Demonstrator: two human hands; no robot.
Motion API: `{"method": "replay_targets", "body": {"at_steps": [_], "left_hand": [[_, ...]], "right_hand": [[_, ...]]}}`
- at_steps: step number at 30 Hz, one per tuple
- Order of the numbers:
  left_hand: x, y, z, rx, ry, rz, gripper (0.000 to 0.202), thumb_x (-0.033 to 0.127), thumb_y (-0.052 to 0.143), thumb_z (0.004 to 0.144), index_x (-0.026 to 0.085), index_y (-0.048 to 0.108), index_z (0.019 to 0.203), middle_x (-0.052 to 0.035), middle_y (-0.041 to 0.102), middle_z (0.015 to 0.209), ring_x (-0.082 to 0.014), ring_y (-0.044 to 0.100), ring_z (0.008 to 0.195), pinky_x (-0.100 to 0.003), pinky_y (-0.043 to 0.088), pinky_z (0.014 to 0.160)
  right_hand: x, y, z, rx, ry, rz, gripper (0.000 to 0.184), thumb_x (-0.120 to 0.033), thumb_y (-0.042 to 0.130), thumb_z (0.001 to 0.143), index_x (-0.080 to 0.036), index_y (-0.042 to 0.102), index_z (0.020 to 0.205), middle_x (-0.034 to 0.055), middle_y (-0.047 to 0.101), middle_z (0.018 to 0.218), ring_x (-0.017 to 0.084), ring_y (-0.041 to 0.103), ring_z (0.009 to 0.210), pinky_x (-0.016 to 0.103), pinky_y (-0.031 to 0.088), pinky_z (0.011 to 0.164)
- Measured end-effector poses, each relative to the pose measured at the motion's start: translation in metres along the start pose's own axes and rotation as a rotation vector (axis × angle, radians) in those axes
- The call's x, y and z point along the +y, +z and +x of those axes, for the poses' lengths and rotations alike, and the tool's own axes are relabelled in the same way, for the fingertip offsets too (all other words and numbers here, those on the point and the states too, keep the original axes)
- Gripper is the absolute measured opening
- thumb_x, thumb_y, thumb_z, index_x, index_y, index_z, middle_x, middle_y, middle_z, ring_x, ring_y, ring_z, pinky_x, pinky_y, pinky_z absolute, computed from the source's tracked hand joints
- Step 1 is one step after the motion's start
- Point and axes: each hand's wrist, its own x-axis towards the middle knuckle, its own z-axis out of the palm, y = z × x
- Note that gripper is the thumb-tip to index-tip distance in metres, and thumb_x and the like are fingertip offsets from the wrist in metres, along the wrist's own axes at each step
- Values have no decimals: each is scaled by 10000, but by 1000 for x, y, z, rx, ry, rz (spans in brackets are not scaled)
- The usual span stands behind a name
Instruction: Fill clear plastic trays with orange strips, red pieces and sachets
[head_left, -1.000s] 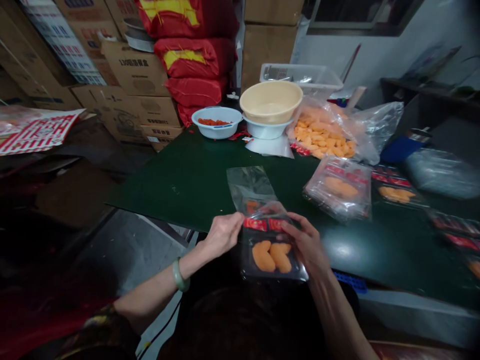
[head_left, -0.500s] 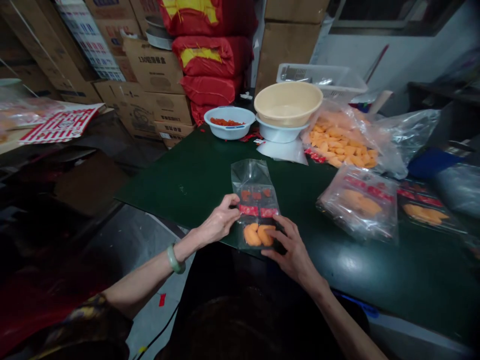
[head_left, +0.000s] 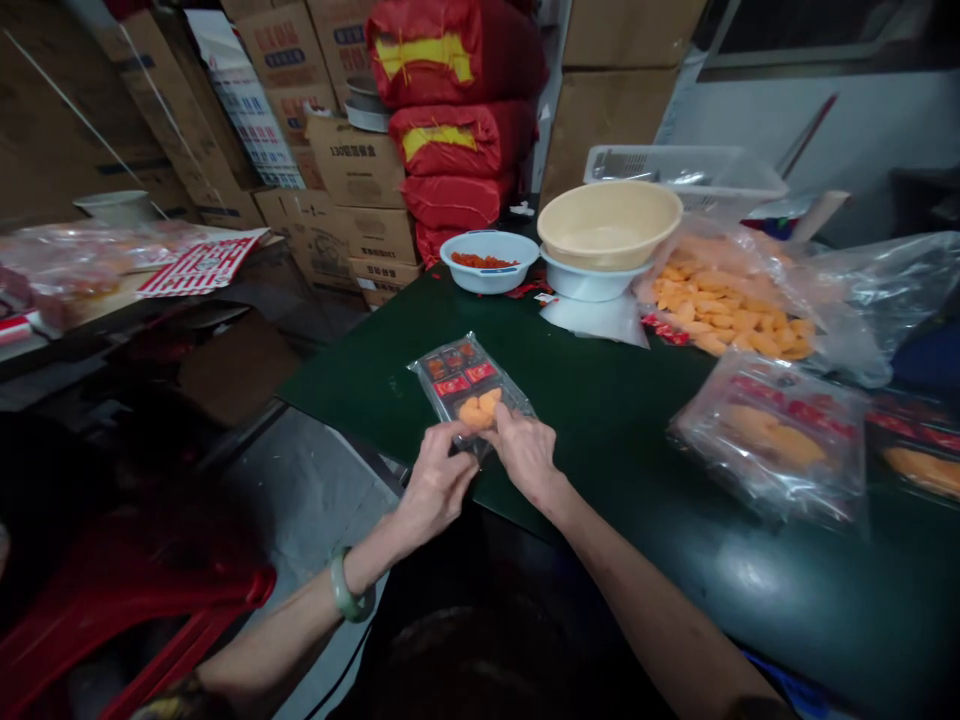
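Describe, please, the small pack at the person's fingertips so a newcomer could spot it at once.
On the dark green table, at the person's edge, lies a small clear pack of orange pieces and red labels. The left hand and right hand touch it, unlike the larger bagged pack to its right.

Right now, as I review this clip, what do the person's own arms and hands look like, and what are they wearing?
Both hands and forearms are bare, without gloves. The left hand has a smooth, pale green bangle at its wrist; the right hand has none. A dark patterned sleeve with yellow markings shows at the bottom edge, on the left arm.
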Motion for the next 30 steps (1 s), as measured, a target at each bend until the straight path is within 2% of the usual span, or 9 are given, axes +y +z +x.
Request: {"method": "replay_targets", "body": {"at_steps": [3,5,10,13,16,19,22,25,30], "left_hand": [[-5,-10,-4,269,-476,-287,158,299,551,802,160,556,878,-81,510,951,-177,570,839,-305,490,674],[-5,-17,3,333,-767,-540,302,379,582,772,151,507,955,-66,539,896,-157,614,667,-267,489,518],[3,-17,40,-3,-1121,-1023,316,355,606,763,61,570,871,-123,640,736,-164,609,466,-221,439,344],[7,-6,51,-53,-1135,-1190,189,189,571,789,17,604,863,-144,663,707,-165,628,499,-208,469,380],[12,1,51,-22,-1085,-1262,213,166,562,791,3,603,922,-185,674,789,-204,662,581,-205,470,390],[25,2,56,-36,-1020,-1321,243,170,581,776,0,591,949,-203,673,817,-235,668,604,-226,478,395],[51,8,75,-60,-921,-1364,206,144,579,767,22,581,932,-174,671,784,-220,655,566,-226,458,368],[86,22,99,-10,-829,-1396,161,129,575,763,67,560,911,-115,657,753,-212,651,573,-235,459,381],[144,55,124,-63,-751,-1475,120,141,594,763,121,524,857,-42,628,724,-180,635,577,-283,505,468]], "right_hand": [[-2,4,0,13,-85,45,174,-352,551,835,-205,562,927,36,675,869,171,618,709,250,294,522],[-3,3,-4,44,-113,70,143,-339,536,846,-203,576,863,23,676,846,153,611,693,249,278,518],[-5,-18,-23,213,-246,76,265,-365,464,883,-188,596,737,24,630,707,135,552,641,260,287,553],[1,-37,-39,308,-307,-11,259,-378,495,860,-192,614,726,51,598,732,165,518,714,268,295,572],[21,-53,-58,410,-163,-148,147,-273,515,841,-196,639,821,68,587,793,178,497,736,261,272,524],[44,-67,-79,459,-39,-211,180,-166,464,844,-189,642,828,34,558,670,143,494,638,256,260,489],[51,-88,-102,609,85,-159,194,-198,465,851,-169,620,964,34,572,691,147,522,658,248,330,540],[37,-109,-124,773,163,25,252,-245,513,832,-140,573,1054,51,572,735,148,523,642,246,380,566],[19,-108,-122,762,243,176,240,-307,509,836,-133,608,968,29,548,641,137,501,566,254,395,555]]}}
